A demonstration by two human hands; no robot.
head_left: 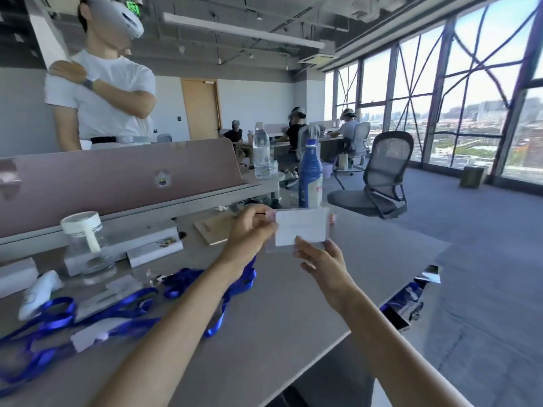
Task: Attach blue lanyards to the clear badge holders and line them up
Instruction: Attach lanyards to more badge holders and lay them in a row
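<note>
I hold a clear badge holder (301, 229) with a white card inside it up above the grey table (282, 315). My left hand (252, 230) pinches its left edge. My right hand (318, 258) grips its bottom edge from below with thumb and fingers. A blue lanyard (245, 277) hangs from under my left hand down to the table. Several more blue lanyards (123, 306) lie tangled on the table at the left, some clipped to other badge holders (88, 337).
A glass jar (88, 245) with a white lid stands at the left by a pink divider (117, 177). A blue bottle (310, 174) and a clear bottle (261, 151) stand behind. A person in white (100, 98) stands beyond. An office chair (379, 174) sits at the right.
</note>
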